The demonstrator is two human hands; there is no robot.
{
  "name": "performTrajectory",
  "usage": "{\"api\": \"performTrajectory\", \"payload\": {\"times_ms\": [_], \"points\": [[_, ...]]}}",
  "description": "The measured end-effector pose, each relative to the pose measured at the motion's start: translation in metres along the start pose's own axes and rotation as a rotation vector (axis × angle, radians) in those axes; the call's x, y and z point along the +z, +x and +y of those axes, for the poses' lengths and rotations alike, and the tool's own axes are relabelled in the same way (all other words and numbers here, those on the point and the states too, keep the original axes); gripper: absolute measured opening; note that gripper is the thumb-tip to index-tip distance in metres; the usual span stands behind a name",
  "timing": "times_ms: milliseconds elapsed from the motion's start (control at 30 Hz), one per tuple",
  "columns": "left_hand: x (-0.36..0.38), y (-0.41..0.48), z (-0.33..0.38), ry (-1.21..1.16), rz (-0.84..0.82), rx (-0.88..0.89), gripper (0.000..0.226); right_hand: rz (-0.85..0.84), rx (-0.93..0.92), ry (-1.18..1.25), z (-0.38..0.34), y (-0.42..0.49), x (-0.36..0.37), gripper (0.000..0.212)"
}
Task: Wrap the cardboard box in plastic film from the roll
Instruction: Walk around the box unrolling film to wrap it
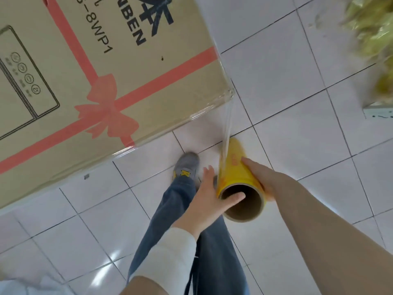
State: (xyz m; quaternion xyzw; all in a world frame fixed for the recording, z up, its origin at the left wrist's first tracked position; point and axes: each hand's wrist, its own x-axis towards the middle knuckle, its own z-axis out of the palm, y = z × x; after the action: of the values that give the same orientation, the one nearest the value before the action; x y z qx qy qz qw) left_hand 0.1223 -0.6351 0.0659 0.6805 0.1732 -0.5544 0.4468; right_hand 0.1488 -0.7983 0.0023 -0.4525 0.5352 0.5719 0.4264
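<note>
Wrap underway, not finished. Cardboard box [89,81] stands on the tiled floor [297,86], upper left of view; film [228,122] already clings along its near edge and corner, glossy bands visible. A taut strip runs from that corner down to the yellow roll [238,175]. Right hand [262,177] grasps the roll's outer side; left hand [210,196] steadies it, thumb hooked inside the cardboard core, fingers loosely spread. How many turns are on the box cannot be told. Likely left: more passes around, then tearing off the film. Shoe [187,167] near the box.
</note>
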Motion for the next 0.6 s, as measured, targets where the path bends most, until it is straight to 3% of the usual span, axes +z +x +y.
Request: {"api": "performTrajectory", "payload": {"times_ms": [167,300,433,600], "points": [[-0.023,0.002,0.006,0.202,-0.03,0.131,0.062,-0.086,0.041,0.194,0.03,0.002,0.02,0.071],[-0.037,-0.008,-0.001,0.466,-0.019,0.165,0.072,-0.145,0.033,0.418,0.058,-0.001,0.04,0.073],[-0.061,-0.02,-0.028,0.279,0.065,0.148,0.07,-0.145,0.016,0.57,0.067,-0.004,0.07,0.058],[-0.09,-0.041,-0.053,0.104,0.195,0.147,0.044,-0.101,-0.069,0.533,0.051,0.002,0.123,0.065]]}}
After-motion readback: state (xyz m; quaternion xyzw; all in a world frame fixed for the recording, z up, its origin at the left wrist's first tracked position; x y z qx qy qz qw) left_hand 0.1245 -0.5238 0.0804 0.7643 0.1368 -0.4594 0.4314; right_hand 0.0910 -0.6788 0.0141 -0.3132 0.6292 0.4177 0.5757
